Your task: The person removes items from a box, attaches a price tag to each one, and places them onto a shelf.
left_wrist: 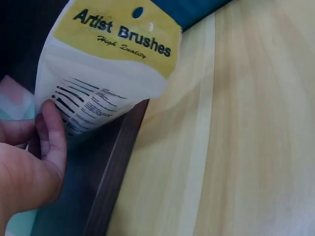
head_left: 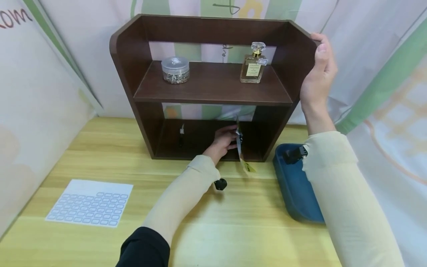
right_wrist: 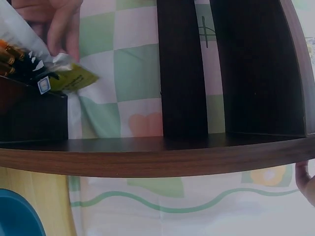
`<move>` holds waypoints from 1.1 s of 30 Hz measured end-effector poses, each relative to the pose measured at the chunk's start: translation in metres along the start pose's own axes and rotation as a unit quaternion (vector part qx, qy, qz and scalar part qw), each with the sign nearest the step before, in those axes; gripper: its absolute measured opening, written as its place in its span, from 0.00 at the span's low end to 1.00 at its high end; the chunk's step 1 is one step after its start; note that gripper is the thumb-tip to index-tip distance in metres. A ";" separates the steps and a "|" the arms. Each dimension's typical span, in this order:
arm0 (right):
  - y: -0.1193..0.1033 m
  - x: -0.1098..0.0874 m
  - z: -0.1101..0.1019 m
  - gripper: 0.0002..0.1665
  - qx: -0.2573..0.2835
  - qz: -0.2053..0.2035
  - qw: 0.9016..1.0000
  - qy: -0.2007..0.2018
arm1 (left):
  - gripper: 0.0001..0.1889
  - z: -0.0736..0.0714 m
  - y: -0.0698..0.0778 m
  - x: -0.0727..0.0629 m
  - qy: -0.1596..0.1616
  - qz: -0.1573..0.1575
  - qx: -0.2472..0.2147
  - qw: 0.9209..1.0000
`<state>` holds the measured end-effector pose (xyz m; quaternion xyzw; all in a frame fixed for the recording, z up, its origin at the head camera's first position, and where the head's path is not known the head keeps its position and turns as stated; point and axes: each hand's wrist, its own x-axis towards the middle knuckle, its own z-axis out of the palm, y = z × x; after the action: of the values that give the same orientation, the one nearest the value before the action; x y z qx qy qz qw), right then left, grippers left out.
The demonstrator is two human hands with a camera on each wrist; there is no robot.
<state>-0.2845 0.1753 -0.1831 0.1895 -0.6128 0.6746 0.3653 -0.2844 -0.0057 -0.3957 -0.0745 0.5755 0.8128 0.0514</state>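
My left hand (head_left: 222, 141) reaches into the lower compartment of the dark brown shelf (head_left: 213, 102) and pinches a packet of artist brushes (left_wrist: 115, 39). The packet stands edge-on in the head view, its yellow end sticking out past the shelf's front. In the right wrist view brushes show through the clear side, with a small white label (right_wrist: 44, 85) on it. My right hand (head_left: 317, 79) grips the upper right side panel of the shelf, thumb in front; its other fingers are partly hidden behind the panel.
A lidded clear jar (head_left: 175, 70) and a perfume bottle (head_left: 252, 65) stand on the upper shelf. A thin dark item with a tag (head_left: 181, 135) is in the lower compartment. A label sheet (head_left: 90, 203) lies front left; a blue bin (head_left: 293, 196) stands right.
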 end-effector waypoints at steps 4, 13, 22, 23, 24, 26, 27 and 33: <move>-0.007 -0.004 0.006 0.25 -0.010 -0.006 1.000 0.003 | 0.24 -0.008 0.000 0.002 0.019 0.002 0.004 1.000; -0.009 -0.004 0.010 0.26 -0.032 -0.004 0.999 -0.003 | 0.23 -0.027 0.004 0.001 0.039 0.012 0.044 0.998; -0.002 -0.003 0.006 0.25 0.019 0.003 1.000 0.007 | 0.24 -0.038 0.008 -0.007 0.025 -0.005 0.066 0.998; 0.000 -0.003 0.006 0.25 0.021 0.002 1.000 0.007 | 0.24 -0.039 0.008 -0.008 0.020 -0.007 0.070 0.997; 0.000 -0.002 0.005 0.25 0.022 0.001 1.000 0.007 | 0.23 -0.040 0.008 -0.009 0.014 -0.010 0.075 0.997; 0.002 -0.002 0.003 0.25 0.015 -0.007 1.000 0.005 | 0.22 -0.044 0.010 -0.011 0.000 -0.015 0.084 0.996; 0.003 -0.002 0.003 0.25 0.012 -0.010 1.000 0.003 | 0.22 -0.046 0.010 -0.012 -0.008 -0.017 0.091 0.996; 0.005 0.000 0.001 0.25 0.021 -0.017 1.000 -0.002 | 0.22 -0.060 0.018 -0.021 -0.050 -0.039 0.130 0.990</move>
<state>-0.2880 0.1745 -0.1866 0.2082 -0.5961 0.6807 0.3714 -0.2636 -0.0684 -0.3945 -0.0485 0.6695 0.7313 0.1210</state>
